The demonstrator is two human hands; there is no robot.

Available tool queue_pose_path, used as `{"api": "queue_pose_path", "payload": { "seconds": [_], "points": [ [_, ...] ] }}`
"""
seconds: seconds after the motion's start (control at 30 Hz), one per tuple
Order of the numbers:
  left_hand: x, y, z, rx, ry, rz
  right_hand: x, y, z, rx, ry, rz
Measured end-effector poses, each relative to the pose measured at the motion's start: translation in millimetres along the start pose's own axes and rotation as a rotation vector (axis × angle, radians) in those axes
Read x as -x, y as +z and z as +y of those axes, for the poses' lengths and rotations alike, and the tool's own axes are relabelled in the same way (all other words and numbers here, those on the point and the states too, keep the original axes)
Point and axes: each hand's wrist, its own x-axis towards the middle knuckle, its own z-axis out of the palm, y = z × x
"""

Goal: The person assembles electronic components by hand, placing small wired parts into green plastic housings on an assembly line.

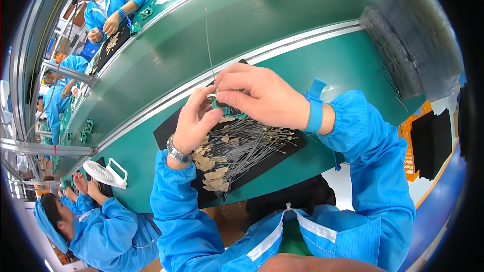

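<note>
My left hand and my right hand meet above a black mat. The fingertips of my right hand pinch a thin grey cable, whose free end sticks up and away over the far surface. Between finger and thumb, my left hand grips a small green part, mostly hidden by the fingers. Below both hands lies a pile of thin grey cables with small gold-coloured ends and tan paper-like tabs. More green pieces show just under my right hand.
A metal rail runs between the green table and a green belt-like surface. A small white fan stands at left. Clear plastic sheeting hangs at right, above an orange crate. Co-workers in blue sit along the left.
</note>
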Motion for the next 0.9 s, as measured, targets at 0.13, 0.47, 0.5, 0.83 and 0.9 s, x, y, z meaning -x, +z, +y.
{"api": "queue_pose_path", "payload": {
  "seconds": [0.13, 0.47, 0.5, 0.83, 0.9],
  "points": [
    [-2.7, 7.2, -4.3, -0.015, 0.03, 0.044, 0.7, -0.4, 0.6, 0.1, -0.058, 0.114],
    [-4.5, 10.4, -12.8, -0.013, 0.075, 0.097, -1.7, 1.6, 8.1, 0.16, -0.085, 0.186],
    [-4.0, 10.0, -13.6, -0.001, 0.075, 0.096, -1.8, 2.0, 8.7, 0.159, -0.083, 0.185],
    [-2.3, 8.0, -17.8, 0.039, 0.067, 0.081, 0.2, 5.0, 9.6, 0.166, -0.087, 0.205],
    [-3.1, 7.0, -19.6, 0.036, 0.054, 0.074, 0.4, 5.2, 11.5, 0.174, -0.091, 0.212]
  ]
}}
